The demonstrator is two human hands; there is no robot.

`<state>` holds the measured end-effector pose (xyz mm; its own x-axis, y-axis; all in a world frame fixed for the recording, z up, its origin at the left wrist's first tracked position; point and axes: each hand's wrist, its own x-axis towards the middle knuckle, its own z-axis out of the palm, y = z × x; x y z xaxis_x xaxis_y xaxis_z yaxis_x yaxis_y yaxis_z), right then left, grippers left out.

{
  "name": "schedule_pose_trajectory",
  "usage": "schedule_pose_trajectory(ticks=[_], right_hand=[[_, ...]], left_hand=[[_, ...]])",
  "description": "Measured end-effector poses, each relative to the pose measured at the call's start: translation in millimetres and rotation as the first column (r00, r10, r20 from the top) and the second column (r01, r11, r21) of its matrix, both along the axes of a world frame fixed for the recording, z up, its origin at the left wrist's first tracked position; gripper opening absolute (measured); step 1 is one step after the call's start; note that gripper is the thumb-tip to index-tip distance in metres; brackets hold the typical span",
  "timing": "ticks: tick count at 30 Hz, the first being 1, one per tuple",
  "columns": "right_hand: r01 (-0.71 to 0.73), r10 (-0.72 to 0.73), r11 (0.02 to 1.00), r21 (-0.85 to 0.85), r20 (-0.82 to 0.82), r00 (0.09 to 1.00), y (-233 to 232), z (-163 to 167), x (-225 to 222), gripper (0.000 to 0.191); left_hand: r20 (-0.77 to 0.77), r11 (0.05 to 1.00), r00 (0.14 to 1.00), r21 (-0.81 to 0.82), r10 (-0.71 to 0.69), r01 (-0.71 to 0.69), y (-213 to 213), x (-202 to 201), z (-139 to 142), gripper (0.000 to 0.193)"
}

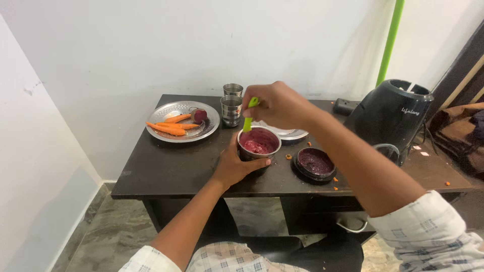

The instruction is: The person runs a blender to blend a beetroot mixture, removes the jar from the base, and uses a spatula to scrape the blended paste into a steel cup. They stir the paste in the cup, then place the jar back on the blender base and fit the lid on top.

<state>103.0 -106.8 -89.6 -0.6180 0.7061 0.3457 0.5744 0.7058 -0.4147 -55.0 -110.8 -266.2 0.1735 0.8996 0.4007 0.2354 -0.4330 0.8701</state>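
steel jar (258, 144) stands on the dark worktop (171, 168), near its front edge, and it is full of a thick purple-red paste. your left hand (234, 165) wraps its side from the front, with the fingers (254, 163) clamped on the wall. i judge it is rather heavy with this filling, stiff, and maybe slippery where paste is smeared, so hold it low on the wall, not on the wet rim. your right hand (277, 105) is above it, fingers closed on a green spatula (249, 118), whose lower end dips into the paste. the spatula looks light and a little flexible.

just beside the jar on the right lies a black lid (315, 163), also coated with paste, and small orange crumbs (289, 156) lie between them. behind are two steel cups (231, 103), a steel plate (171, 109) with carrots (170, 126) and a beetroot (200, 116), and a black mixer base (390, 118) on the right. your right forearm passes over the lid, so this one can be knocked.
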Motion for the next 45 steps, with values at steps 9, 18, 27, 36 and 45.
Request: schedule_pose_trajectory(ticks=[9, 18, 27, 36, 45], right_hand=[[0.268, -0.271, 0.962, 0.056, 0.068, 0.96, -7.4, -1.3, 12.1, 0.017], [0.251, -0.249, 0.968, 0.012, -0.065, 0.966, -15.6, 3.3, 39.4, 0.017], [-0.101, 0.084, 0.965, 0.242, 0.082, 0.993, -1.6, -4.3, 50.0, 0.015], [0.039, -0.038, 0.991, 0.13, -0.007, 0.999, -11.1, 5.7, 60.3, 0.014], [0.078, -0.079, 0.997, 0.014, 0.234, 0.969, 0.1, 15.2, 61.7, 0.01]], left_hand=[[0.069, 0.997, 0.997, 0.074, -0.026, 0.021, 9.6, 1.7, -8.9, 0.13], [-0.066, 0.99, 0.992, 0.085, -0.111, 0.116, 17.9, -12.8, 10.1, 0.137], [-0.642, 0.944, 0.698, -0.138, -0.316, 0.3, 41.0, -26.5, 92.8, 0.141], [-0.704, 0.948, 0.652, -0.101, -0.282, 0.301, 40.9, -19.6, 99.6, 0.145], [-0.682, 0.96, 0.684, -0.104, -0.259, 0.26, 39.5, -23.9, 89.3, 0.146]])
